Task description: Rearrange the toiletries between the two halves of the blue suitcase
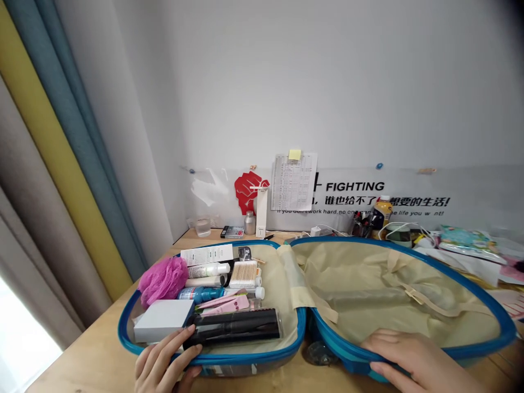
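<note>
A suitcase (347, 267) lies open on the desk (90, 355). The left hand (164, 360) bends half-curled over its packed side's front rim, fingertips by a black box (239, 327), grip unclear; the right hand (413, 355) clasps the other side's rim, thumb outside.

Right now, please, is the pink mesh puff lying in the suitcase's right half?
No, the pink mesh puff lies in the left half of the suitcase, behind the white box.

A pale-grey wall (307, 82) rises behind the light-brown wooden counter (82, 355); long grey, yellow and blue fabric curtains (55, 153) hang left, above bright white light (16, 341).
</note>
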Motion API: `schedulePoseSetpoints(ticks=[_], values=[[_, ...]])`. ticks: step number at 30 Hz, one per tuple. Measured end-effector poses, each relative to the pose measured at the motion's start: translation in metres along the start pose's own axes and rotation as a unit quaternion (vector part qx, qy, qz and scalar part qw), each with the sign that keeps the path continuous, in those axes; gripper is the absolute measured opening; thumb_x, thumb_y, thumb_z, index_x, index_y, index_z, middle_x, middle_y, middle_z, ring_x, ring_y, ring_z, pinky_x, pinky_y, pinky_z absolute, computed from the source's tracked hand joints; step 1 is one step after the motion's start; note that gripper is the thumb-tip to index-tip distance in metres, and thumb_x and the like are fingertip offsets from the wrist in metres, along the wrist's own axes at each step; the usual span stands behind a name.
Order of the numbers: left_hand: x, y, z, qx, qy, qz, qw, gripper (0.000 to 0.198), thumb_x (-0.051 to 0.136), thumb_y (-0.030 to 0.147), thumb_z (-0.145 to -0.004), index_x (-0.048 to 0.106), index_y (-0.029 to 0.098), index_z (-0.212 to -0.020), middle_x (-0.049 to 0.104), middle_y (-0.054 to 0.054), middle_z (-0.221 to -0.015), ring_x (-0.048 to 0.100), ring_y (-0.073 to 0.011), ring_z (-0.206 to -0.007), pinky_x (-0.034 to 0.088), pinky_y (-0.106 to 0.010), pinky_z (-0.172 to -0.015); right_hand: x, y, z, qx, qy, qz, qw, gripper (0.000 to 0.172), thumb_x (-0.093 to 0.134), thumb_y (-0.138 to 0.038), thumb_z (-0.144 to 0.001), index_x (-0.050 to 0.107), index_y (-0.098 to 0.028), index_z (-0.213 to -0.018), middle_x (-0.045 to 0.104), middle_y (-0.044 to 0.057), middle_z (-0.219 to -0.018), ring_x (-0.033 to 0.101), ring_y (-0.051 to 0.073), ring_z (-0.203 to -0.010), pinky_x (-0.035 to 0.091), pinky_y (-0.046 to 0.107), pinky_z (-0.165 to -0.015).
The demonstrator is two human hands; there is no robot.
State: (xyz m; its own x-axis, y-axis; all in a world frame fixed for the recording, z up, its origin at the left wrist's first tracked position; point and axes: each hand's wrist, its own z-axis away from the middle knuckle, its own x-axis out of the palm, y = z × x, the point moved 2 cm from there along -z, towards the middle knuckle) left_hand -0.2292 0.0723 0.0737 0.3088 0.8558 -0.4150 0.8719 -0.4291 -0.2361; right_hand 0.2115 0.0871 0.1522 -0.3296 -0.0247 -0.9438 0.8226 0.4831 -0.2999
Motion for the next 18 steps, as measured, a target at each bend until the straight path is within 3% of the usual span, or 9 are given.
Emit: schedulePoseSetpoints(ticks=[2, 5, 12, 18], values=[[-0.004, 0.001, -0.004, 0.009, -0.007, -0.007, 1.0, 0.012, 0.058, 0.026, -0.089, 0.067, 0.027, -0.096, 0.075, -0.004, -0.1, 0.067, -0.0182, -0.09, 0.044, -0.03, -0.079, 0.0, -0.004, -0.001, -0.024, -0.047, -0.016, 0.998, 0.033, 0.041, -0.044, -0.096, 0.068, -0.03, -0.084, 0.07, 0.008, -0.08, 0.068, 0.024, -0.075, 0.052, 0.033, -0.067], [-0.011, 0.002, -0.008, 0.014, -0.016, -0.016, 1.0, 0.012, 0.056, 0.027, -0.09, 0.067, 0.024, -0.095, 0.075, -0.007, -0.1, 0.067, -0.0182, -0.088, 0.045, -0.03, -0.077, -0.004, -0.01, -0.001, -0.039, -0.06, -0.01, 0.997, 0.03, 0.041, -0.04, -0.096, 0.065, -0.028, -0.084, 0.07, 0.006, -0.081, 0.068, 0.023, -0.076, 0.051, 0.032, -0.067], [-0.028, 0.008, -0.002, -0.024, -0.054, -0.04, 0.997, 0.013, 0.055, 0.026, -0.089, 0.064, 0.025, -0.098, 0.074, -0.007, -0.106, 0.067, -0.0193, -0.089, 0.047, -0.033, -0.083, -0.003, -0.01, 0.002, -0.107, -0.018, 0.02, 0.994, 0.023, 0.043, -0.026, -0.094, 0.062, -0.025, -0.082, 0.069, 0.004, -0.076, 0.067, 0.02, -0.071, 0.046, 0.029, -0.062], [-0.041, 0.021, -0.015, -0.037, -0.045, -0.094, 0.994, 0.01, 0.052, 0.027, -0.09, 0.06, 0.024, -0.095, 0.075, -0.008, -0.101, 0.068, -0.0205, -0.086, 0.048, -0.036, -0.085, 0.008, -0.004, 0.002, -0.14, 0.024, 0.024, 0.99, 0.011, 0.051, -0.018, -0.085, 0.059, -0.024, -0.08, 0.07, 0.002, -0.077, 0.064, 0.017, -0.067, 0.041, 0.027, -0.057]])
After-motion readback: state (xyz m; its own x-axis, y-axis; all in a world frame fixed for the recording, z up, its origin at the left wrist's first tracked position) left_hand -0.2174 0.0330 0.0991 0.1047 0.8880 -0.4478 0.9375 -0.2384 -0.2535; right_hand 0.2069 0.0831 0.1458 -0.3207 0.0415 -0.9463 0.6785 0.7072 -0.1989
